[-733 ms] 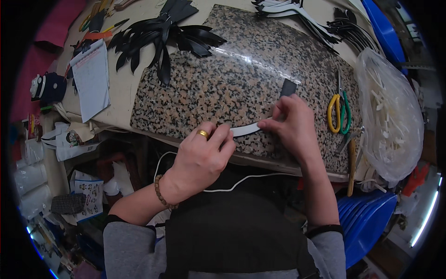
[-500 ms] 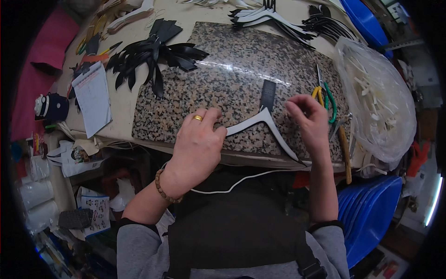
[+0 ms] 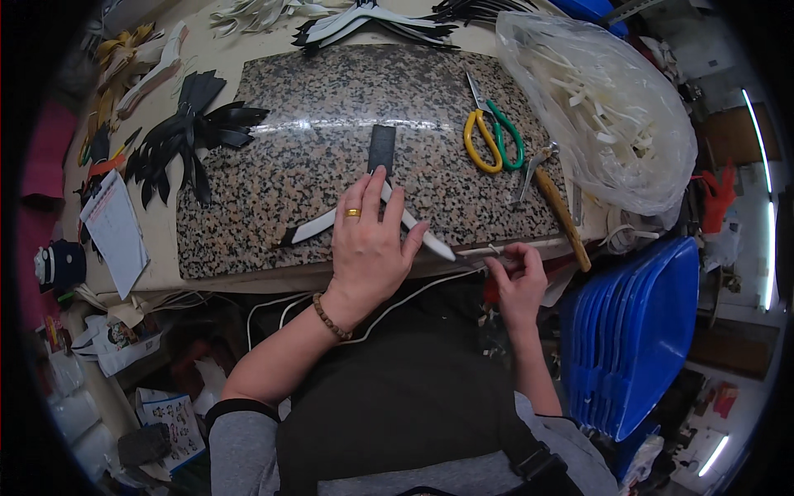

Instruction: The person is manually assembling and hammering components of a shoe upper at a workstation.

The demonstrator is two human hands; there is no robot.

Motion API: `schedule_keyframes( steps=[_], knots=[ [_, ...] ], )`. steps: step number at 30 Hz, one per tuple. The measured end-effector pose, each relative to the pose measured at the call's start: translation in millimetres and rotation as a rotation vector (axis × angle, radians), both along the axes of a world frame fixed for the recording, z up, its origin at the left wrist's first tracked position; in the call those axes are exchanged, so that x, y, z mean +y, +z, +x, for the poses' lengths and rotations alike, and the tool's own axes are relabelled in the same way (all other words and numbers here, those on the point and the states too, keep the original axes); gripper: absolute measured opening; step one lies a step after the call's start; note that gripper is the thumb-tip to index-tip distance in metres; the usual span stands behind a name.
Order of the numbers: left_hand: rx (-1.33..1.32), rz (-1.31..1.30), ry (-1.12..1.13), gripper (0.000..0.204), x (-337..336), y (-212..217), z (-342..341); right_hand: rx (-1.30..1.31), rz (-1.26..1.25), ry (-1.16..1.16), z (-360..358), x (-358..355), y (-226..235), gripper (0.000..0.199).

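A Y-shaped sandal strap (image 3: 429, 239), white on its two arms with a black tab (image 3: 381, 149) at the top, lies on the speckled stone slab (image 3: 273, 190). My left hand (image 3: 370, 227) is spread flat over the middle of the strap, fingertips near the base of the tab. Beyond the slab's front edge, my right hand (image 3: 518, 277) is closed in a pinch where the dark tip of the strap's right arm ends. A small pale bit shows at those fingers; I cannot tell what it is.
Scissors (image 3: 484, 140) with yellow and green handles and a wooden-handled hammer (image 3: 562, 217) lie at right. Behind them is a clear bag (image 3: 612, 124) of white strips. Black straps (image 3: 190, 132) are bunched at left, more straps (image 3: 364, 25) at the back. Blue bins (image 3: 633, 339) stand lower right.
My left hand has moved from the strap's left arm onto its middle. My right hand has come down from beside the tab to the tip of the right arm. The view has shifted right.
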State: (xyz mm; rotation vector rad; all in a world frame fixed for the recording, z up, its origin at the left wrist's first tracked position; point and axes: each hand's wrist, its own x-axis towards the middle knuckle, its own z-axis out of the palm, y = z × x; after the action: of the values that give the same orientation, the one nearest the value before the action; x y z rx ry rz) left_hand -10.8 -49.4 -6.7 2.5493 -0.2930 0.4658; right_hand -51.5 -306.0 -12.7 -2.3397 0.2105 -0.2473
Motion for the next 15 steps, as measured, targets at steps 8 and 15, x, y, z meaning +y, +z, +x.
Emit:
schedule_keyframes(
  steps=[8, 15],
  knots=[
    [0.169, -0.126, -0.458, 0.031, 86, 12, 8, -0.071, 0.851, 0.000, 18, -13, 35, 0.009],
    [0.036, -0.130, -0.353, 0.048, 84, 21, -2, 0.185, 0.767, 0.198, 57, 19, 74, 0.012]
  ],
)
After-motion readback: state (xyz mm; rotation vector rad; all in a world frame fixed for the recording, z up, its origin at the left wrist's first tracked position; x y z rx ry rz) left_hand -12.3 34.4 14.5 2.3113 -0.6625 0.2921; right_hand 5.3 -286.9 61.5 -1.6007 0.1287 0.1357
